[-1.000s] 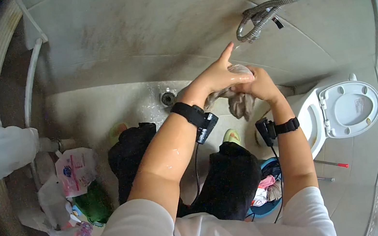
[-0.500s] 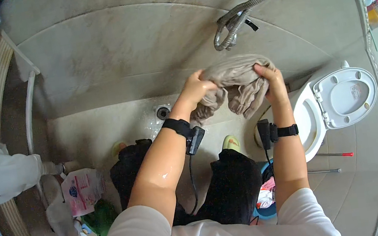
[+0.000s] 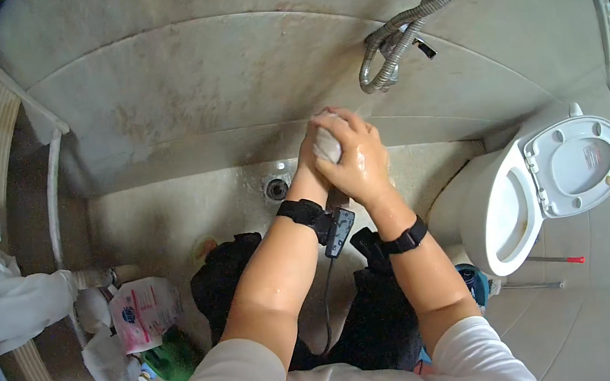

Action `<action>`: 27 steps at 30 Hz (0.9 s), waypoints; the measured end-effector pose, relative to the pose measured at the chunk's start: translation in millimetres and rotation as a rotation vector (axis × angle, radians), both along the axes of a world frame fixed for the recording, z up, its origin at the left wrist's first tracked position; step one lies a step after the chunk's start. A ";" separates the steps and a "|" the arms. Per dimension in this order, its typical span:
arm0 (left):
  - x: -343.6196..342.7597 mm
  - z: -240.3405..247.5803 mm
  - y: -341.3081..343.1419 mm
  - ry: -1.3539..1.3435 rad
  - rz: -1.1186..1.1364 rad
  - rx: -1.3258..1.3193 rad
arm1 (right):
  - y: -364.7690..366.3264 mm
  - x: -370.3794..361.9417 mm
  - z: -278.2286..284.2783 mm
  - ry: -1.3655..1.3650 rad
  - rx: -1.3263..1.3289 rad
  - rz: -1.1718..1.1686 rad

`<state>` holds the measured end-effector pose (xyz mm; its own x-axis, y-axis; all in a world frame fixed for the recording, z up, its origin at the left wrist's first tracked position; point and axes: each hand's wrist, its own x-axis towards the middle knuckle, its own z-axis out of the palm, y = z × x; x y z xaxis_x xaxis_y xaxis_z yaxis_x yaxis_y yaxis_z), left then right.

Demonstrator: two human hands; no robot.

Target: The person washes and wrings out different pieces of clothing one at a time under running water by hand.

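A wet greyish-beige cloth [image 3: 326,145] is bunched into a small wad between my two hands, and only a pale bit of it shows. My right hand [image 3: 362,160] wraps over it from the right, its fingers curled and its skin glistening with water. From the left, my left hand [image 3: 307,151] closes round the same wad, partly hidden behind the right one. Both hands are held together in front of the wall, beyond the floor drain [image 3: 276,189]. What kind of garment or towel the cloth is cannot be made out.
A coiled metal shower hose [image 3: 413,15] hangs on the stained tiled wall [image 3: 208,71]. To the right stands a white toilet [image 3: 473,205] with its lid raised. At left are a pink-and-white plastic bag [image 3: 142,313], a green bundle [image 3: 173,360] and hanging white fabric [image 3: 9,294].
The cloth, spread between my separated hands before, is now gathered into a tight wad. My right hand has moved left to meet my left hand.
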<state>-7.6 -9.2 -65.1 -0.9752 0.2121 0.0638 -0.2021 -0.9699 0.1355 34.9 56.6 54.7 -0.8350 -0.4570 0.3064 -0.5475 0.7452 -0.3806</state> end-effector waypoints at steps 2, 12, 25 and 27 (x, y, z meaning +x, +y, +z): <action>-11.7 -10.9 10.7 0.039 0.080 0.067 | -0.5 -12.0 -10.8 -0.024 -0.017 -0.086; 7.6 45.8 30.9 -0.371 0.075 -0.415 | 71.6 -116.6 -44.1 -0.406 -0.356 -0.352; -3.7 -1.6 5.3 -0.062 0.171 0.108 | -11.1 -17.9 2.0 0.022 0.101 -0.042; 4.3 34.9 11.0 -0.359 0.224 -0.211 | 3.9 -42.0 -13.3 0.014 0.041 -0.140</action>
